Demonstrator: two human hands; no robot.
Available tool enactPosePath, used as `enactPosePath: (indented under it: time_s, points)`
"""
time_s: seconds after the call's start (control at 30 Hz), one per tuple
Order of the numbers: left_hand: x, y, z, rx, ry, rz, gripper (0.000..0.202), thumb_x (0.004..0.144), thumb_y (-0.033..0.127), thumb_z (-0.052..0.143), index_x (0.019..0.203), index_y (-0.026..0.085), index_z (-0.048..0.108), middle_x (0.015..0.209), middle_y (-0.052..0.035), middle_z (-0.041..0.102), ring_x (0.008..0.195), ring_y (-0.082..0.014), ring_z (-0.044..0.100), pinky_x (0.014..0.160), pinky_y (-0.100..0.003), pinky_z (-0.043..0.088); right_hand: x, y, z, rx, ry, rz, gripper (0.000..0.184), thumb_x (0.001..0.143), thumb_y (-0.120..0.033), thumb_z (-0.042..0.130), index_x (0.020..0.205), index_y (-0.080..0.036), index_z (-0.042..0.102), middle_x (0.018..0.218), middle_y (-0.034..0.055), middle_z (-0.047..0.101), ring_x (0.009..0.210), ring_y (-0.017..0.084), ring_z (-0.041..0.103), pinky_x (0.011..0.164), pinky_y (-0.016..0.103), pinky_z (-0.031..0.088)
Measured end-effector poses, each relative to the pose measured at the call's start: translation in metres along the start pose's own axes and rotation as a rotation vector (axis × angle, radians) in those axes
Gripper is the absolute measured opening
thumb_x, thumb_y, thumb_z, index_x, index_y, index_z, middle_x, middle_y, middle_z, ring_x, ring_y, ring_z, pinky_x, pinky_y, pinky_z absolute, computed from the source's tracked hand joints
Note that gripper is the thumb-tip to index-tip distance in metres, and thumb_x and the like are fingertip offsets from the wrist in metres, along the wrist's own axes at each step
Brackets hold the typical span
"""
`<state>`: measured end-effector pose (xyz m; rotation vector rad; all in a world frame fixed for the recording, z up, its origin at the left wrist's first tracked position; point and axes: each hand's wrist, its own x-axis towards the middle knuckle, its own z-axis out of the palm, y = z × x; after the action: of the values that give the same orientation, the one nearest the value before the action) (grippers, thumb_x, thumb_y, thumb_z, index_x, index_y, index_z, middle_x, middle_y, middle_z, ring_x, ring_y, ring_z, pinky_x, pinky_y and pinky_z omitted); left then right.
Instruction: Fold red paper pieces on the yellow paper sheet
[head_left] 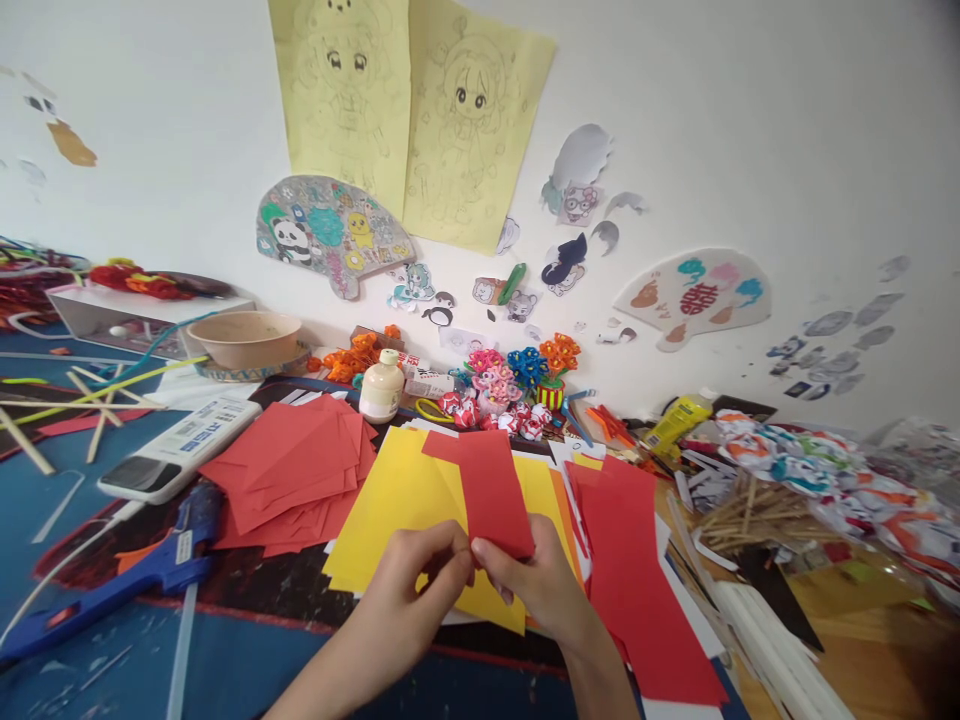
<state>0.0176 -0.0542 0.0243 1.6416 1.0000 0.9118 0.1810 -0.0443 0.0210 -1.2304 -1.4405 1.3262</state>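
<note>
Both hands meet at the near end of a red strip [487, 485]. The left hand [416, 580] and the right hand [544, 585] each pinch its lower edge between thumb and fingertips, and the two pinches almost touch. The strip rises away from them, tilted a little to the left, over a fan of yellow sheets [390, 500] lying on the tabletop [247, 680].

The paper looks thin, so I judge the main risk to be a crooked crease or a small tear at that edge. It would come from the two pinches pulling unevenly or twisting against each other. The far end is free and unsupported, so it could flop to one side and drag the loose yellow sheets beneath it out of line.

Clutter adds to the risk. A pile of red sheets [292, 465] lies just to the left, and more red strips [637, 570] lie just to the right, some overlapping the yellow. A stray wrist could sweep them together, and the held piece could get mixed in with the others. A blue glue gun [142, 580] lies near the left forearm. Whether it is hot cannot be told, but an elbow could knock it. Behind, a small glue bottle [381, 385] stands upright, well apart from the hands.
</note>
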Motion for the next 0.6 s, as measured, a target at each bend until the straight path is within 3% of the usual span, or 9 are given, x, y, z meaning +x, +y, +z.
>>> enactPosePath:
  time_s: [0.13, 0.3, 0.6]
  points:
    - [-0.0001, -0.0017, 0.0007, -0.003, 0.004, 0.002, 0.034, 0.091, 0.039, 0.042, 0.068, 0.016, 0.053, 0.063, 0.0008, 0.051, 0.060, -0.0109, 0.043, 0.055, -0.021, 0.032, -0.0004, -0.0011, 0.0001, -0.015, 0.035, 0.008, 0.036, 0.074, -0.046, 0.068, 0.063, -0.017, 0.050, 0.047, -0.0062, 0.043, 0.041, 0.007, 0.037, 0.041, 0.020, 0.032]
    - [-0.0016, -0.0001, 0.0005, -0.004, 0.008, -0.004, 0.034, 0.091, 0.039, 0.042, 0.068, 0.016, 0.052, 0.063, 0.0011, 0.050, 0.060, -0.0109, 0.043, 0.056, -0.021, 0.033, -0.0009, -0.0055, -0.0003, 0.021, -0.035, -0.009, 0.032, 0.076, -0.043, 0.066, 0.065, -0.017, 0.051, 0.048, -0.0062, 0.043, 0.042, 0.007, 0.036, 0.041, 0.020, 0.031]
    - [0.0004, 0.0011, 0.0022, -0.020, 0.005, 0.004, 0.033, 0.090, 0.035, 0.042, 0.065, 0.016, 0.049, 0.060, 0.0017, 0.047, 0.057, -0.0098, 0.041, 0.053, -0.020, 0.031, -0.0025, -0.0020, 0.0005, 0.010, 0.014, 0.021, 0.034, 0.073, -0.046, 0.069, 0.068, -0.017, 0.053, 0.050, -0.0058, 0.045, 0.043, 0.008, 0.038, 0.043, 0.021, 0.033]
